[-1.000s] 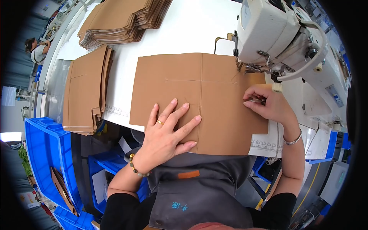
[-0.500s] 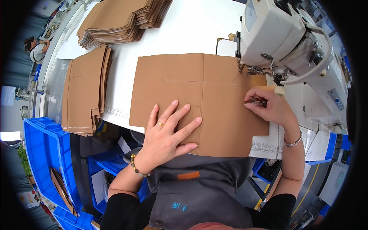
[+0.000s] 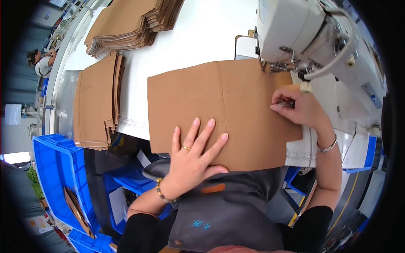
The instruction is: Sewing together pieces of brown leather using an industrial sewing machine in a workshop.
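A broad brown panel (image 3: pixel 185 99), leather-like with a seam down its middle, lies on the white sewing table, its near edge reaching my apron. My left hand (image 3: pixel 196 152) rests flat on the panel's near left part, fingers spread. Over its right part, my right hand (image 3: pixel 297 107) is closed around small thread snips (image 3: pixel 289 102); metal and dark red show between the fingers, the rest is hidden. Just beyond that hand, the sewing machine's needle and presser-foot area (image 3: pixel 272 67) stands at the panel's far right edge.
The white sewing machine (image 3: pixel 291 31) fills the far right. A tall stack of brown pieces (image 3: pixel 122 25) is at the far left, with a smaller pile (image 3: pixel 95 101) nearer. Blue bins (image 3: pixel 55 168) stand left of the table. A co-worker (image 3: pixel 42 63) is at the far left.
The panel has turned slightly counterclockwise, its left side coming nearer me. My left hand has moved with it, a little right and nearer. My right hand keeps the snips; the view has tilted slightly.
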Tool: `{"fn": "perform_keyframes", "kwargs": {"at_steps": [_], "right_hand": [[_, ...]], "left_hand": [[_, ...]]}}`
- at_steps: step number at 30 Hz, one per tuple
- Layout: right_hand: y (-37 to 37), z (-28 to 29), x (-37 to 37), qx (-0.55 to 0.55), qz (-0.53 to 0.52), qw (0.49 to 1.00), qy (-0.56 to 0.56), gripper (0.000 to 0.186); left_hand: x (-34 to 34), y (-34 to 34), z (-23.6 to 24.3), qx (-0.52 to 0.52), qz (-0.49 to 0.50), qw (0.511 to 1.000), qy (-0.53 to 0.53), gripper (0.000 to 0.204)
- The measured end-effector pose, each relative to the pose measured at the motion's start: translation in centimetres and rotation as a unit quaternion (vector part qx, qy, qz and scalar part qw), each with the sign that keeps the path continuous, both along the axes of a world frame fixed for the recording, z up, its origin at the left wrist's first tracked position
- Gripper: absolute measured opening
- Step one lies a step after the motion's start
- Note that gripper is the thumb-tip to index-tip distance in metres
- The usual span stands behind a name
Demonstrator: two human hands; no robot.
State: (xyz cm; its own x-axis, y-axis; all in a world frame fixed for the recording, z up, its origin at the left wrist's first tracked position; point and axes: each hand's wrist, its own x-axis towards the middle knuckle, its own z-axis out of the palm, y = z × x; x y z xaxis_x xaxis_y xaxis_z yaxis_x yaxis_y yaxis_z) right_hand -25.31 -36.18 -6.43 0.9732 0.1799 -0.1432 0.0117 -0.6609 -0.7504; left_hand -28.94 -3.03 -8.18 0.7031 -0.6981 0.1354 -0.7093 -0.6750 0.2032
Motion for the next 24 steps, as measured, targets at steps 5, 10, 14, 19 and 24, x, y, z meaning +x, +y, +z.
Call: {"fn": "perform_keyframes", "kwargs": {"at_steps": [5, 10, 14, 19, 24], "right_hand": [[-0.4, 0.4, 0.4, -0.056, 0.031, 0.997, -0.038, 0.027], [0.2, 0.0, 0.5, -0.052, 0.032, 0.991, -0.116, 0.032], [0.3, -0.1, 0.4, -0.045, 0.034, 0.991, -0.122, 0.032], [0.4, -0.1, 0.5, -0.043, 0.042, 0.989, -0.136, 0.031], [0.3, 0.0, 0.4, -0.048, 0.042, 0.990, -0.122, 0.032]], "left_hand": [[-3.2, 0.3, -0.9, -0.117, -0.043, 0.992, 0.001, 0.066], [-6.6, 0.7, -3.6, -0.274, -0.169, 0.931, 0.172, 0.030], [-8.0, 0.6, -5.4, -0.303, 0.016, 0.748, 0.590, 0.026], [-7.2, -0.3, -7.0, -0.413, 0.020, 0.643, 0.645, 0.047], [-7.2, -0.9, -6.8, -0.443, 0.081, 0.627, 0.636, 0.043]]}}
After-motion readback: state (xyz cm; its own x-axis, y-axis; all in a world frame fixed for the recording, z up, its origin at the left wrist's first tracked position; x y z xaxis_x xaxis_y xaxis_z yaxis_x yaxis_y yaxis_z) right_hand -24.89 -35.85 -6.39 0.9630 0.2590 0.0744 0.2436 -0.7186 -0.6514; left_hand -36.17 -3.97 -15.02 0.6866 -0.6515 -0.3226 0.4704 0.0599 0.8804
